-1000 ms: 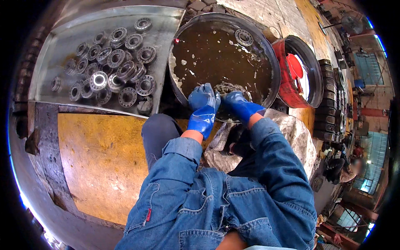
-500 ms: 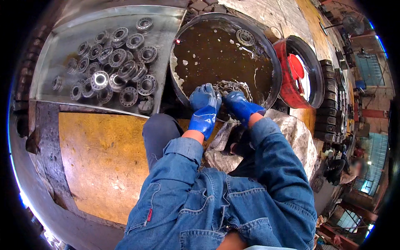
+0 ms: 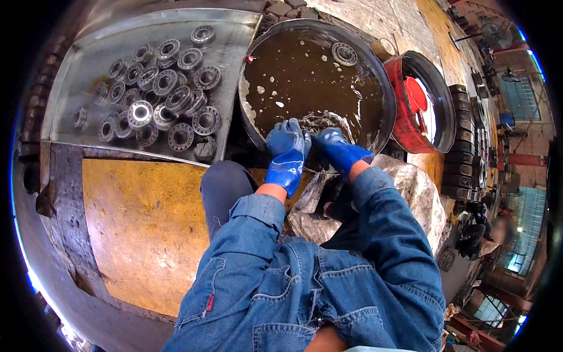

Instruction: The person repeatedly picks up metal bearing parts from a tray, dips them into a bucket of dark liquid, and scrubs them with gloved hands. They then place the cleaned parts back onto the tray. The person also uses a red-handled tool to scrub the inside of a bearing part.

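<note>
Left hand [image 3: 287, 138], blue-gloved: at the near rim of a round, dark-rimmed basin [image 3: 387, 94]; fingers together, pointing away from the person. Whether they grip anything cannot be made out.

Right hand [image 3: 332, 142], blue-gloved: beside the left, at the same rim; fingertips hidden, their closure and any hold indeterminable.

Murky brown liquid [image 3: 305, 76]: fills the basin; churned, pale-flecked patch just beyond the hands.

Single roller bearing [image 3: 344, 61]: one, inside the basin at far right, well apart from both hands; what supports it is not visible.

Loose bearings [image 3: 158, 87]: a couple of dozen or so, heaped on a metal tray [image 3: 236, 44], left; neither hand touches them.

Red drum [image 3: 400, 88]: right of the basin.

Progress, as judged: handling at the basin under way, not finished; one bearing remains there. Whether the tray's lot is done or waiting cannot be determined.
</note>
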`<control>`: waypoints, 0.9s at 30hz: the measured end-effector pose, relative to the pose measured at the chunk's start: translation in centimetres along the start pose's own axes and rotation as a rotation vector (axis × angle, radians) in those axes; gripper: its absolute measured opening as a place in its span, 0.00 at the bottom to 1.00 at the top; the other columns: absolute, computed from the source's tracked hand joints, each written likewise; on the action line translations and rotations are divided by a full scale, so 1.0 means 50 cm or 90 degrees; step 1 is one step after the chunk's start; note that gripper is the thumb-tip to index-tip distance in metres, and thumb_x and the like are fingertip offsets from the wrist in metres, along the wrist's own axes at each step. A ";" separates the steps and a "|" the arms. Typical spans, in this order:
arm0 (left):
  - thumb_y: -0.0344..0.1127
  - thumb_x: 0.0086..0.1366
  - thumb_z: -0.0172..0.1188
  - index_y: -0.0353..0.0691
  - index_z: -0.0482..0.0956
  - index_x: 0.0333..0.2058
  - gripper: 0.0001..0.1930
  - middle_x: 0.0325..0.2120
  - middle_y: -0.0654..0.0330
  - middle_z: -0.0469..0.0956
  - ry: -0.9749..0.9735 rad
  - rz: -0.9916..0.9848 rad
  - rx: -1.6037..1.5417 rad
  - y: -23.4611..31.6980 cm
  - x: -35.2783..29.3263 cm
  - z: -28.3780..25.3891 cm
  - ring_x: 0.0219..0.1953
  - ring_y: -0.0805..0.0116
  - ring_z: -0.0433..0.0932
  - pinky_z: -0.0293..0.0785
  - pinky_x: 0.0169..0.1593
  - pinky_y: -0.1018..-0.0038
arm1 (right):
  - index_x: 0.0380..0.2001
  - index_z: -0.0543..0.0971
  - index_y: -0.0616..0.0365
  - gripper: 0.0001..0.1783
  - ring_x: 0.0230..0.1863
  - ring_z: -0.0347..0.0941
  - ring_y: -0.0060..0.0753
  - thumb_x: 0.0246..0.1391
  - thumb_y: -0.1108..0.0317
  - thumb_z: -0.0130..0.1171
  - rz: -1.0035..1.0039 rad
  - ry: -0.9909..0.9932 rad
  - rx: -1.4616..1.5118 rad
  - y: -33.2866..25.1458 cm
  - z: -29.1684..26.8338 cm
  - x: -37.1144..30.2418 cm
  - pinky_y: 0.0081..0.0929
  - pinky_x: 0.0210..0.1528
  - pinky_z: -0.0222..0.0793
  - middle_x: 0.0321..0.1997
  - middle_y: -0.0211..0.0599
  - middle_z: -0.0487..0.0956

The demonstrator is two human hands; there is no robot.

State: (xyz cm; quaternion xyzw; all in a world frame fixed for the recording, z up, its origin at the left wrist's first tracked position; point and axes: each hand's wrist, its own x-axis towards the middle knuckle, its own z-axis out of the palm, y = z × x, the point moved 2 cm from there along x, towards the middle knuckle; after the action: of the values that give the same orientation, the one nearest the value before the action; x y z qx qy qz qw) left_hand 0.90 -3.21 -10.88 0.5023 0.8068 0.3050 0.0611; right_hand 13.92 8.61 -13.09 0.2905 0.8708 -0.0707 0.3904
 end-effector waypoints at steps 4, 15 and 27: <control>0.44 0.56 0.69 0.37 0.79 0.43 0.20 0.36 0.48 0.83 0.011 0.016 -0.005 0.014 0.006 0.011 0.39 0.46 0.82 0.79 0.42 0.51 | 0.49 0.86 0.52 0.23 0.53 0.81 0.52 0.55 0.52 0.62 0.087 0.154 0.328 0.062 0.104 0.009 0.45 0.53 0.77 0.50 0.52 0.84; 0.46 0.57 0.68 0.37 0.80 0.43 0.21 0.37 0.47 0.83 0.009 0.007 -0.010 0.005 0.001 0.001 0.41 0.45 0.82 0.79 0.45 0.51 | 0.48 0.86 0.51 0.18 0.54 0.81 0.53 0.57 0.59 0.60 0.078 -0.048 0.033 -0.006 -0.006 0.020 0.44 0.54 0.77 0.51 0.49 0.84; 0.45 0.57 0.68 0.38 0.80 0.41 0.19 0.35 0.49 0.83 0.005 0.010 -0.021 0.017 0.004 0.011 0.38 0.46 0.82 0.79 0.42 0.51 | 0.50 0.84 0.53 0.20 0.53 0.82 0.52 0.58 0.57 0.61 0.059 -0.010 -0.008 0.019 0.046 0.057 0.48 0.53 0.77 0.50 0.49 0.85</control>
State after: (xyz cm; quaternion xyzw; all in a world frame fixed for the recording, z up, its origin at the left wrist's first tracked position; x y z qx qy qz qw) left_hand 1.70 -2.55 -10.80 0.5061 0.7980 0.3209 0.0640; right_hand 14.42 9.90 -16.63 0.3276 0.8535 -0.0491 0.4023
